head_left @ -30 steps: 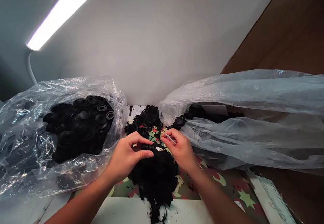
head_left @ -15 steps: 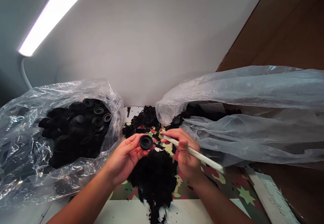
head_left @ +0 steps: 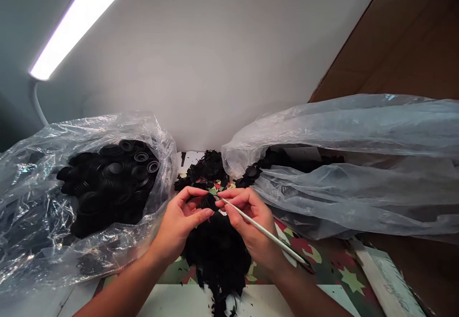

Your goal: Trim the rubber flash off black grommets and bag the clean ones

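Note:
My left hand [head_left: 178, 224] pinches a small round black rubber part [head_left: 208, 202] between thumb and fingers. My right hand [head_left: 251, 224] grips a thin white stick-like tool [head_left: 267, 234], whose tip touches the part. Both hands hover over a heap of black rubber trimmings [head_left: 218, 255] on a star-patterned cloth [head_left: 322, 259].
A clear plastic bag [head_left: 39, 212] at the left holds several black ribbed rubber parts [head_left: 109, 183]. A larger clear bag [head_left: 351, 173] at the right holds more black parts [head_left: 253, 171]. More scraps [head_left: 204, 169] lie behind. A lit lamp bar [head_left: 79, 25] hangs upper left; brown cardboard [head_left: 405, 39] stands right.
The left hand turned the black part up to face the camera, then tilted it back. The right hand swung the white tool out and brought its tip onto the part.

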Tool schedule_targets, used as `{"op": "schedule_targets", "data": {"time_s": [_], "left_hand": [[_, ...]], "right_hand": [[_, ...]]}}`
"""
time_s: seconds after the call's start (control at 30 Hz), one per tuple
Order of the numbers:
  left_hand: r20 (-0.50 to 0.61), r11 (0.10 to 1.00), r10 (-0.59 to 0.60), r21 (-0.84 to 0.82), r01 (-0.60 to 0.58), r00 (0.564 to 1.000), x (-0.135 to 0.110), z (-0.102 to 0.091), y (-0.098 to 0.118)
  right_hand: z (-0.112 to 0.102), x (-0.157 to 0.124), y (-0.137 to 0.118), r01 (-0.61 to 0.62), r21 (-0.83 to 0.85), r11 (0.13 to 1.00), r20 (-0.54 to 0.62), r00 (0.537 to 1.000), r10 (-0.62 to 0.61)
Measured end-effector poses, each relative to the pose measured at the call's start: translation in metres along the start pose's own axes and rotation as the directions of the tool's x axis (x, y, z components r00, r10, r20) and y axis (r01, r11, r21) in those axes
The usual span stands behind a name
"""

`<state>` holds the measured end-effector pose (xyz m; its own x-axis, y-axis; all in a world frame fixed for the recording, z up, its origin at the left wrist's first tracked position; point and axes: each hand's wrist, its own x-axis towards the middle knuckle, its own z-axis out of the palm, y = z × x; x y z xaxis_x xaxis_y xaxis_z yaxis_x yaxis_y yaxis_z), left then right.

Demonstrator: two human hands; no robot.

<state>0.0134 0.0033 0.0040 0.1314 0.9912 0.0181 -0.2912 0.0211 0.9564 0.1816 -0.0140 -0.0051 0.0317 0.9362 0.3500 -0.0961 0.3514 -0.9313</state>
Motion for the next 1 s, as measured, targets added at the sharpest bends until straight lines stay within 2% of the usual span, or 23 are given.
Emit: {"op": "schedule_targets", "data": {"time_s": [0.1,0.17,0.43,0.53,0.67,0.73,0.83,0.9,0.93,1.0], "left_hand": [[-0.028,0.972,0.187,0.152,-0.181,0.982,-0.002,0.000,-0.001],[-0.019,0.938,0.265,0.238,-0.253,0.964,-0.004,0.000,-0.001],[0.035,0.850,0.368,0.392,-0.352,0.929,-0.007,-0.002,-0.003],[0.051,0.801,0.416,0.452,-0.393,0.908,-0.007,-0.003,-0.005],[0.104,0.681,0.512,0.556,-0.477,0.853,-0.008,-0.005,-0.007],[0.140,0.609,0.564,0.595,-0.525,0.814,-0.009,-0.006,-0.009],[0.199,0.556,0.596,0.597,-0.578,0.778,-0.011,-0.005,-0.010],[0.215,0.602,0.577,0.540,-0.589,0.788,-0.014,-0.004,-0.008],[0.217,0.645,0.561,0.490,-0.586,0.799,-0.014,-0.003,-0.007],[0.211,0.748,0.518,0.359,-0.558,0.829,-0.014,-0.003,-0.004]], "right_hand": [[0.002,-0.003,-0.004,-0.027,-0.006,1.000,0.033,0.999,0.028],[0.003,-0.005,-0.005,-0.034,-0.039,0.999,0.052,0.998,0.036],[0.006,-0.010,-0.003,-0.076,-0.062,0.995,0.092,0.992,0.082],[0.005,-0.011,-0.002,-0.041,-0.097,0.994,0.090,0.995,0.050],[0.005,-0.014,0.000,0.058,-0.207,0.977,0.095,0.995,-0.039],[0.006,-0.015,0.003,0.204,-0.335,0.920,0.119,0.978,-0.173],[0.005,-0.008,0.010,0.419,-0.573,0.704,0.159,0.900,-0.406],[-0.001,0.002,0.015,0.418,-0.690,0.592,0.126,0.874,-0.469],[-0.005,0.007,0.016,0.388,-0.724,0.571,0.120,0.885,-0.450],[-0.014,0.016,0.017,0.323,-0.740,0.590,0.103,0.921,-0.376]]}}
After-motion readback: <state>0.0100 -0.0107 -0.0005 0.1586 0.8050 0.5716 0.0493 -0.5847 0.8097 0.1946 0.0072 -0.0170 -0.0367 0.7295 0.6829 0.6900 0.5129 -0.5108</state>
